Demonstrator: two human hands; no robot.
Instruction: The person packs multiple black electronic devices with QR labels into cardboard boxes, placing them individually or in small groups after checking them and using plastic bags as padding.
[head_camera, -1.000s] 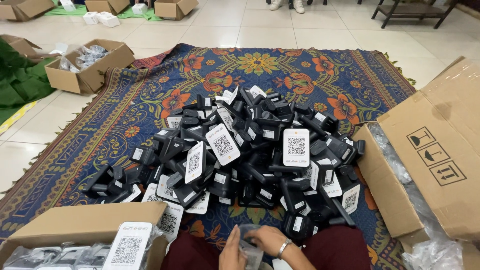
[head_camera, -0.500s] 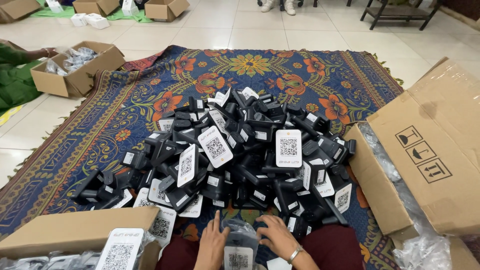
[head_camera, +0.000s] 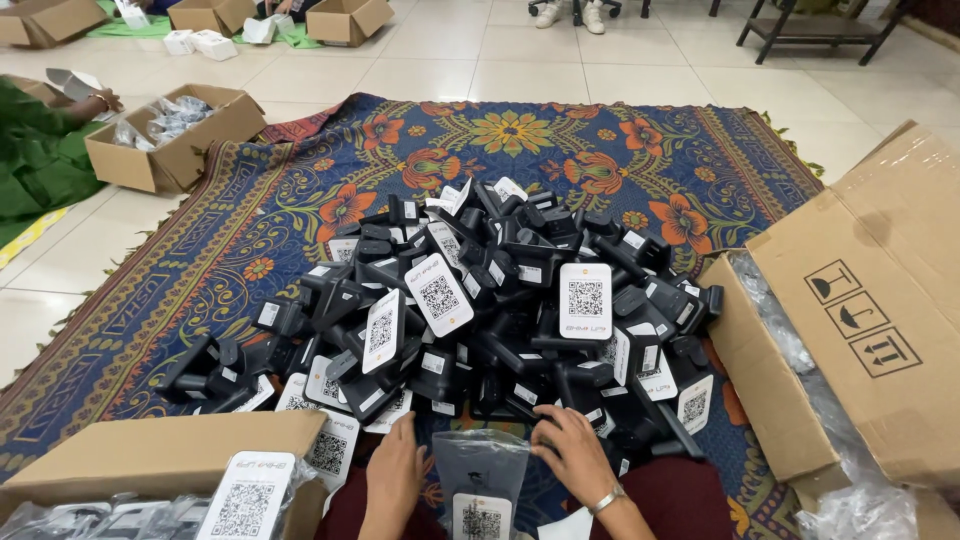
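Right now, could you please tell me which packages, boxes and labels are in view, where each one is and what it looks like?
Bagged device: clear plastic bag, black unit with white card, between left hand and right hand.
Device pile: black units with white rectangular code cards, on the patterned rug.
Right box: large brown carton, black handling symbols.
Near-left box: brown, holding bagged units.
Far-left box: brown, open.

My left hand (head_camera: 393, 478) lies flat, palm down, fingers together; my right hand (head_camera: 572, 452) reaches forward, fingers spread and curled, wrist bent.
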